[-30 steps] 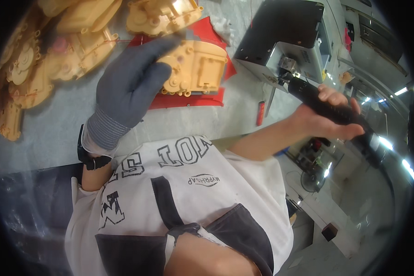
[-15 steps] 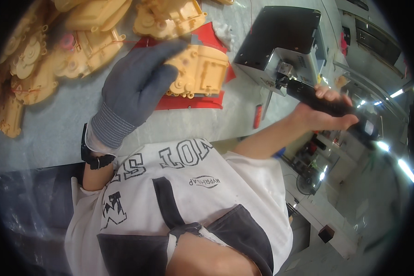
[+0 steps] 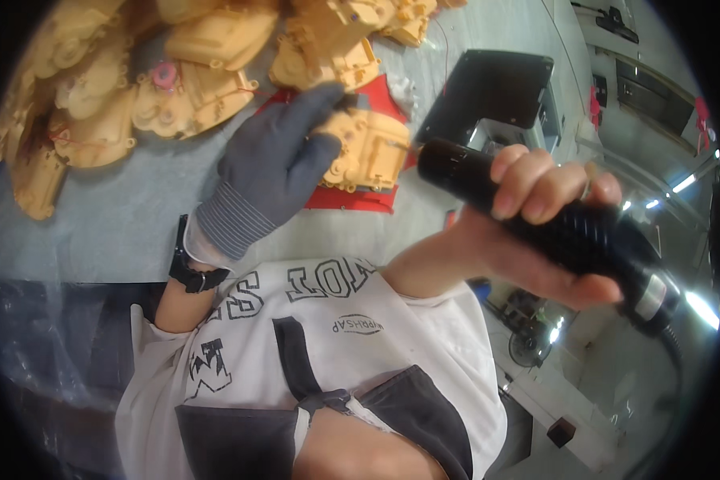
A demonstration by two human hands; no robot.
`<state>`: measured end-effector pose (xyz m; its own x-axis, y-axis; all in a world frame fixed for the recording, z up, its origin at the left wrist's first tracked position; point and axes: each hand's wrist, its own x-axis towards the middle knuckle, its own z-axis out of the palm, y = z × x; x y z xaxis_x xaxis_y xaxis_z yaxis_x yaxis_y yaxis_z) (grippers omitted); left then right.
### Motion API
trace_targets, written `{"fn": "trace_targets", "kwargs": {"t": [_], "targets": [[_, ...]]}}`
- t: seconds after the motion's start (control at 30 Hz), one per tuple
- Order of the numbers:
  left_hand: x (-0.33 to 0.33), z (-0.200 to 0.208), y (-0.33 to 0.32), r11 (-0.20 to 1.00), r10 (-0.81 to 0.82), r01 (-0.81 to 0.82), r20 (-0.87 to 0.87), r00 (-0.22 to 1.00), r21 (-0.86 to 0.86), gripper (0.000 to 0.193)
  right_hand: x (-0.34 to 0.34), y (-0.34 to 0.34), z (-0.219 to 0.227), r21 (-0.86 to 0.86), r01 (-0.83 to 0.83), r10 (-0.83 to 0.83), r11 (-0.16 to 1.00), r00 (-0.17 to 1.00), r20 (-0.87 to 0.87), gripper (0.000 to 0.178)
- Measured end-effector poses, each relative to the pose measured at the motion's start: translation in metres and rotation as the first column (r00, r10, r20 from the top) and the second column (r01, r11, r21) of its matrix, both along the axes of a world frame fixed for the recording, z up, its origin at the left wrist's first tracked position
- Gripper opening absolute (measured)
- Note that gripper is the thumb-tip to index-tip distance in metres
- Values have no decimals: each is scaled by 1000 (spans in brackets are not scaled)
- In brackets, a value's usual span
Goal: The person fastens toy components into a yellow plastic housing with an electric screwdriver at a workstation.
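My left hand (image 3: 276, 160), in a grey knit glove, grips the left side of a yellow plastic housing (image 3: 376, 152). That housing lies on a red fixture (image 3: 352, 199) on the table, and my thumb and fingers cover part of it. Bare, my right hand (image 3: 528, 216) wraps round a black electric screwdriver (image 3: 464, 174). The tool is held nearly level, its bit pointing left at the housing's right edge. Blur hides whether the bit touches the housing.
Several more yellow housings (image 3: 96, 124) are heaped at the left and back of the grey table (image 3: 128, 248). One carries a pink round part (image 3: 164, 75). A black-topped box (image 3: 492, 84) stands behind the screwdriver, whose cable (image 3: 676, 352) hangs down at the right.
My right hand has brought the screwdriver leftward from the black-topped box to the housing. My left hand stays on the housing, while the whole view has shifted a little.
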<state>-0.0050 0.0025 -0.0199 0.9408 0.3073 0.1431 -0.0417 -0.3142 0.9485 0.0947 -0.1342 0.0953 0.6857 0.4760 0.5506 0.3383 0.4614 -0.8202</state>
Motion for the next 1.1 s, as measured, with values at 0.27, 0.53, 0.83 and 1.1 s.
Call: {"fn": "trace_targets", "kwargs": {"t": [0.27, 0.53, 0.83, 1.1], "targets": [[-4, 6, 7, 998, -46, 44, -43, 998, -53, 38, 10, 26, -15, -16, -56, 55, 998, 998, -20, 71], [-1, 0, 2, 999, 35, -35, 112, 993, -8, 30, 18, 35, -29, -48, -134, 136, 990, 990, 23, 72], [-1, -3, 1, 998, 2, -7, 88, 996, 59, 30, 26, 29, -34, -32, -138, 135, 990, 987, -82, 71], [8, 11, 7, 989, -69, 88, -156, 985, 117, 36, 21, 38, -45, 118, -91, 90, 989, 996, 11, 68]]}}
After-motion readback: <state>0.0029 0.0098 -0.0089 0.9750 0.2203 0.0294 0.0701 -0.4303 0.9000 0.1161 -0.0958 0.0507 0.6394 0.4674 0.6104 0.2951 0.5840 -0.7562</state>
